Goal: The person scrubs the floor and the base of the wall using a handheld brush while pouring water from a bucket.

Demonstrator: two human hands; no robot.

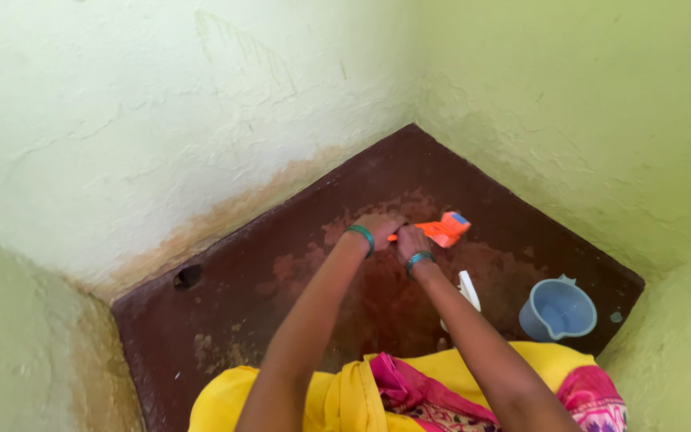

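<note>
Orange scrubbing brush (444,229) sat gripped in both the left hand (377,227) and right hand (411,241); on the wet dark-red floor (281,264), bristles might have skidded toward the blue jug (557,310).

Orange brush (444,230), pale blue mug (557,310), dark red floor (265,280), green bangles (361,234), yellow-green walls (121,120)

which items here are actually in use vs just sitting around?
In use:
- orange brush, gripped by the right hand
- left hand, beside it at the handle end
- dark red floor under the brush

Sitting around:
- blue mug, upright, right of the arms
- white bottle, partly hidden behind the right forearm
- drain hole at the left wall
</note>
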